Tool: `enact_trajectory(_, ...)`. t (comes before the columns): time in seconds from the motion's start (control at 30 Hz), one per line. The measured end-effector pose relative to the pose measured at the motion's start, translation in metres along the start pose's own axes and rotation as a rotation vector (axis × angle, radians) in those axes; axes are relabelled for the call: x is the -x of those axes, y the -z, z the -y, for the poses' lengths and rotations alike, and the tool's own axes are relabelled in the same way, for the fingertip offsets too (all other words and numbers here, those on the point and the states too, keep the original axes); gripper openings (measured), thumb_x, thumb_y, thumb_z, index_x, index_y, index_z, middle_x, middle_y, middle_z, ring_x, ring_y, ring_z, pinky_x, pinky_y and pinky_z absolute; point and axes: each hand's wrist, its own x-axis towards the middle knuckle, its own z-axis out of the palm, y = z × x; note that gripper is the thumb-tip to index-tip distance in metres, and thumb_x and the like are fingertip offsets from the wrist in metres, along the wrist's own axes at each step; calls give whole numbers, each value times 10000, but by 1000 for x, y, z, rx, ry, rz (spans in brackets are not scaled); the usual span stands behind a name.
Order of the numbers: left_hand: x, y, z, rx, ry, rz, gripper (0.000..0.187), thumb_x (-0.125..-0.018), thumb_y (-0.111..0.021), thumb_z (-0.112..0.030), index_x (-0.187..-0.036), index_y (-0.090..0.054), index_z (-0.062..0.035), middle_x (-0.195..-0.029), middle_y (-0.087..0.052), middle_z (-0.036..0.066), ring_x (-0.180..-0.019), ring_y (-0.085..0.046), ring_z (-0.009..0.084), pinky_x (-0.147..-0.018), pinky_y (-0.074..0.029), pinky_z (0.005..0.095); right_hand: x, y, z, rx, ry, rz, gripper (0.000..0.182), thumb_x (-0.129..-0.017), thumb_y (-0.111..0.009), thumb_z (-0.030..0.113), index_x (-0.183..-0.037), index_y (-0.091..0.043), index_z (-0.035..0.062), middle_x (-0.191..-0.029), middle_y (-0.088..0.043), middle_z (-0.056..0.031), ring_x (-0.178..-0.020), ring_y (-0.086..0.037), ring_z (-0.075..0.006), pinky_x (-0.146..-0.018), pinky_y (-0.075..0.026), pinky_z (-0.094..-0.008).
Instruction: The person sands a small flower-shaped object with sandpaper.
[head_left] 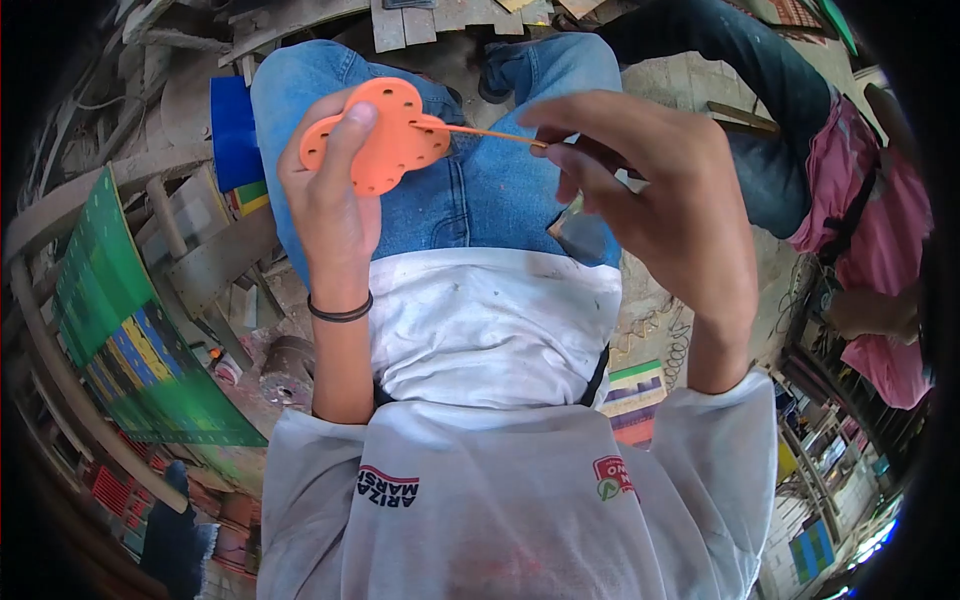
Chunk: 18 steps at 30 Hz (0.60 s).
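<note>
My left hand (335,190) holds an orange flower-shaped piece (385,150) above my lap, the thumb pressed on its face. Small dark holes run along the edge of the piece. A thin orange strand (485,133) stretches from the piece's right side to my right hand (640,165). The fingers of my right hand are pinched on the strand's end, a short way to the right of the piece. The strand looks taut.
Another person in a pink top (885,250) and dark trousers is at the right. Green woven panels (120,270) lean on wooden bars at the left, near a blue panel (232,130). A striped piece (633,400) and loose coils lie right of my waist.
</note>
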Motion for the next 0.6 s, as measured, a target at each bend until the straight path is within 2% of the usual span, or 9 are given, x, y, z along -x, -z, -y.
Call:
enact_trajectory(0.07,1,-2,-1,-47,-20,-15,233,-873,-678,-125,-1015,-662,59,-912,-670,97,-805,-644,149,-752,-535,272,-7,-3,2,257,146,39,203,-816,-615,-85,-1003,-666,-25,-820,-659,-146,-702,-672,-257,-604,-513,-326)
enact_trajectory(0.1,1,-4,-2,-87,-53,-16,229,-874,-672,-122,-1007,-664,63,-894,-675,101,-779,-647,145,-729,-540,271,-7,-5,0,336,171,73,178,-821,-640,-29,-997,-655,-10,-848,-646,-163,-703,-635,-335,-611,-495,-394)
enact_trajectory(0.23,5,-23,-9,-112,-61,33,215,-874,-655,-115,-980,-672,72,-859,-689,113,-723,-656,133,-684,-548,263,-11,-24,1,465,150,102,138,-818,-645,-3,-955,-629,-8,-816,-622,-143,-693,-611,-351,-600,-475,-434)
enact_trajectory(0.3,5,-20,-8,-202,-99,-6,203,-874,-651,-111,-963,-678,69,-846,-691,109,-709,-656,132,-668,-548,258,-12,-30,-1,471,142,34,128,-802,-657,18,-918,-608,-3,-774,-584,-121,-669,-594,-346,-564,-453,-436)
enact_trajectory(0.43,9,-20,-13,-367,-160,-46,175,-878,-648,-110,-921,-693,54,-816,-694,86,-689,-653,121,-632,-541,237,-9,-30,-4,470,223,6,130,-780,-662,21,-896,-606,8,-751,-571,-106,-649,-587,-327,-543,-450,-412)
enact_trajectory(0.6,12,-20,-16,-427,-169,-36,155,-880,-651,-107,-900,-694,40,-795,-693,69,-679,-645,104,-612,-533,227,-5,-29,-3,483,269,35,212,-734,-663,-12,-941,-633,26,-767,-581,-97,-642,-593,-314,-533,-462,-401)
